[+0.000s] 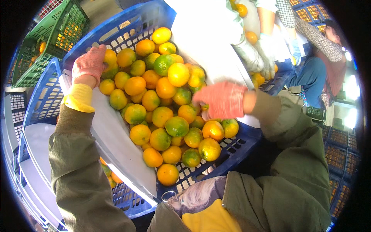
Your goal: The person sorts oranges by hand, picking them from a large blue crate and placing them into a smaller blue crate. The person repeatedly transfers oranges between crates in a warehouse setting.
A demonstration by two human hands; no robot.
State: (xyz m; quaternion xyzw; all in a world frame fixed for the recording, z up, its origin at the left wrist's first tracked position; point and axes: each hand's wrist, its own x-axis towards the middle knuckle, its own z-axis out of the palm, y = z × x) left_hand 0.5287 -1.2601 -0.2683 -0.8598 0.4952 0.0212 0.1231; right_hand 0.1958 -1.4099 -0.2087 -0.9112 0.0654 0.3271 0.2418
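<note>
A blue plastic crate (229, 158) lined with white paper (124, 142) stands before me, heaped with orange and green-tinged citrus fruits (165, 87). My left hand (89, 63), in a pink knit glove, is at the crate's far left side against a yellow-orange fruit (110, 58). Its fingertips are partly hidden, so whether it grips the fruit or the crate is unclear. Over the right part of the heap, my right hand (221, 100) wears a matching glove and is blurred. Its fingers curl down among the fruits, and a bit of green peel shows between them.
Green crates (66, 37) with fruit stand at far left. Another blue crate (43, 95) with white lining lies left of mine. Across the white paper, another person's gloved hands (261, 55) handle fruit. A person (321, 69) sits at right, near stacked crates (336, 159) of fruit.
</note>
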